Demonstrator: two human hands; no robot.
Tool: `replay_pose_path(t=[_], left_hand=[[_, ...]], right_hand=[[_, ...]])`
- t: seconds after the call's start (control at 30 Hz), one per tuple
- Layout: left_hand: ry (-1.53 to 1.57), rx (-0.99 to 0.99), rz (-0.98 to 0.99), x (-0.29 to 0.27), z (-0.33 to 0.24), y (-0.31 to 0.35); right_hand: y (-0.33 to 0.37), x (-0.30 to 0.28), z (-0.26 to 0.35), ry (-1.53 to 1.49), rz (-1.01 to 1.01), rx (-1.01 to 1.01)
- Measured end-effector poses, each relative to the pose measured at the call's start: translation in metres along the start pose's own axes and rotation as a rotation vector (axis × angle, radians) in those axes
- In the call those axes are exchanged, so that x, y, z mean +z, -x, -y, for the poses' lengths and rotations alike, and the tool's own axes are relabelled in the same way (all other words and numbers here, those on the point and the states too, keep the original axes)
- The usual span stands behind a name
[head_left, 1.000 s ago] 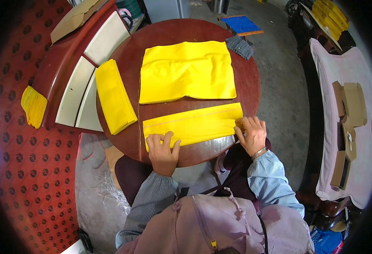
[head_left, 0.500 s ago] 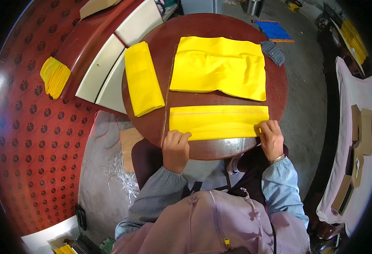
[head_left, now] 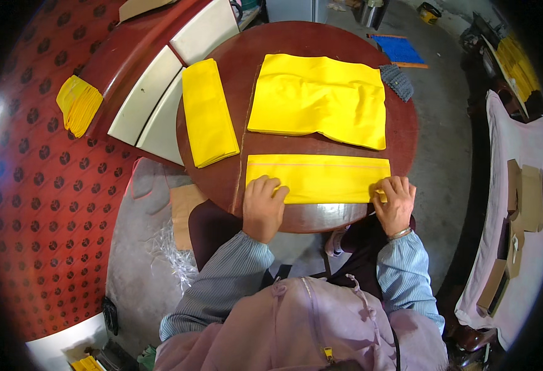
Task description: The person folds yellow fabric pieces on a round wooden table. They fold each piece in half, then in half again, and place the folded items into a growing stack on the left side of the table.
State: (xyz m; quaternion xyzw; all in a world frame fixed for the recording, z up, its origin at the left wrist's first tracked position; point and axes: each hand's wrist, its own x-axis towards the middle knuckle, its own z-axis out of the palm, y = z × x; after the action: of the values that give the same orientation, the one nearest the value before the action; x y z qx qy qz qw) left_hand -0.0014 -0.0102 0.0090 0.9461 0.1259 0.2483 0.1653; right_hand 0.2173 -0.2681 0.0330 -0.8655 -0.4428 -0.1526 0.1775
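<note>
A folded yellow fabric strip (head_left: 321, 179) lies lengthwise along the near side of the round table, with a thin reddish line near its far edge. My left hand (head_left: 264, 207) rests on its left end, fingers bent over the fabric and thumb apart from them. At the opposite end, my right hand (head_left: 395, 204) pinches the strip's near right corner between thumb and fingers. Beyond the strip lies a stack of wider yellow fabric pieces (head_left: 318, 99), its top one wrinkled. A narrow folded yellow stack (head_left: 209, 114) sits to the left.
The dark red round table (head_left: 296, 40) has a grey knitted cloth (head_left: 397, 82) at its right rim. More yellow folded pieces (head_left: 80, 106) lie on the red patterned surface at left. Cardboard pieces (head_left: 525, 198) rest on a pink cloth at right. Clear plastic scraps (head_left: 175, 253) lie on the floor.
My left hand has moved up and slightly right, from the strip's near left corner onto its surface. My right hand stays at the right end, with its fingers shifted slightly.
</note>
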Motion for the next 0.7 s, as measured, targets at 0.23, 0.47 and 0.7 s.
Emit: replay_pose_path(t=[0.23,0.47,0.7], left_hand=[[0.135,0.11,0.207,0.006,-0.004,-0.01],[0.297,-0.012,0.106,0.006,-0.004,-0.003],[0.248,-0.028,0.096,0.01,-0.007,0.002]], right_hand=[[-0.028,0.025,0.079,-0.278,0.155,-0.198],[-0.013,0.018,0.079,-0.313,0.281,-0.149],[0.009,-0.002,0.039,-0.288,0.231,-0.054]])
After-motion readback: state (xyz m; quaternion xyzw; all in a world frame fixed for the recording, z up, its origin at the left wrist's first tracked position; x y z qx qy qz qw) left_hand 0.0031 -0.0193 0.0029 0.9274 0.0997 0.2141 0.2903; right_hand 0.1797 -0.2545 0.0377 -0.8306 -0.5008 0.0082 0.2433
